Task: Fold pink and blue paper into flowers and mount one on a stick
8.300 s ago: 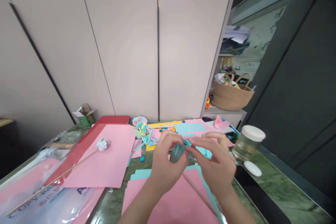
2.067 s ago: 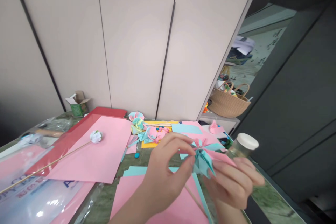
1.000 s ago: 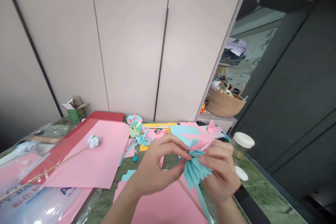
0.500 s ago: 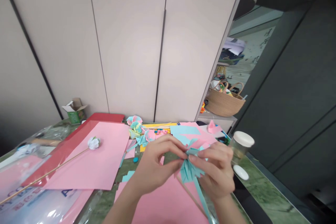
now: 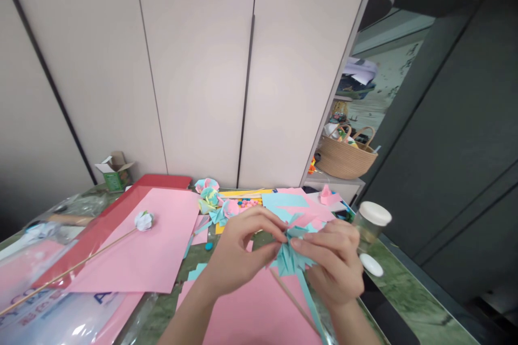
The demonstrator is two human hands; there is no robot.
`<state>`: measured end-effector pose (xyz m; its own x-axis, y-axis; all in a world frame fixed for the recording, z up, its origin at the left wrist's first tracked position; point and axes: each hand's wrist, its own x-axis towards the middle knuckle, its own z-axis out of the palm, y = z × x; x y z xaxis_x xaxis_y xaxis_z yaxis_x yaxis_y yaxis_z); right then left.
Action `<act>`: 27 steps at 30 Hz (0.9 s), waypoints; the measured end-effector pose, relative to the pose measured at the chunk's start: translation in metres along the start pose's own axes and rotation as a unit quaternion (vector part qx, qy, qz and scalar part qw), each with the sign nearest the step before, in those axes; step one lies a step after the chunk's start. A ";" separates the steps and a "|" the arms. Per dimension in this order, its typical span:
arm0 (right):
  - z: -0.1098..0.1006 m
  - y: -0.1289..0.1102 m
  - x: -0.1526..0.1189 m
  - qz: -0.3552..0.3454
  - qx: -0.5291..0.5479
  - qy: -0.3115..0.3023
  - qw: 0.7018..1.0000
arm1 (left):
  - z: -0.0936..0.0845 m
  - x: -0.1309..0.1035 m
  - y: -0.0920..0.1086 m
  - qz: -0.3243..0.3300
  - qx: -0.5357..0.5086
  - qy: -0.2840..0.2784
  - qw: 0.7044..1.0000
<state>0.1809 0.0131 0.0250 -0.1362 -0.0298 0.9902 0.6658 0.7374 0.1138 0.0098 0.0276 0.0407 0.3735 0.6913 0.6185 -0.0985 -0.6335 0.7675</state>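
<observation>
Between my two hands is a light-blue paper flower with pleated, fanned-out petals. My left hand pinches its left side between thumb and fingers. From the right, my right hand closes on the same flower, its fingertips over the upper folds. Beneath them lies a pink paper sheet with a thin wooden stick across it and a light-blue paper edge alongside. Fingers cover part of the flower's centre.
A white paper flower on a long stick rests on pink paper at left. Several finished paper flowers sit at the back. A lidded jar, a white oval piece and a dark flat object are at right.
The blue flower has turned slightly in my fingers, and its lower petals have shifted a little left and up. Both hands keep their grip almost in place.
</observation>
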 end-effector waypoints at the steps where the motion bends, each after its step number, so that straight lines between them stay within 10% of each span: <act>1: 0.000 0.000 0.001 0.000 -0.002 -0.002 1.000 | 0.000 0.000 -0.001 0.001 -0.003 -0.001 1.000; 12: -0.002 0.000 -0.002 -0.004 -0.032 0.021 0.999 | 0.004 0.002 -0.006 -0.003 -0.045 0.005 0.999; 18: 0.000 0.001 -0.002 -0.024 -0.070 -0.070 0.995 | -0.006 0.000 -0.006 -0.057 -0.084 0.003 0.995; 27: 0.007 -0.010 0.001 -0.118 -0.132 -0.166 0.970 | 0.008 -0.001 0.010 -0.081 0.189 0.068 0.976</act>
<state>0.1695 0.0107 0.0239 -0.5072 0.0745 0.8586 0.7460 0.5368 0.3941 0.0158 0.0178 0.0464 0.2280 0.8164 0.5306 0.3080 -0.5774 0.7561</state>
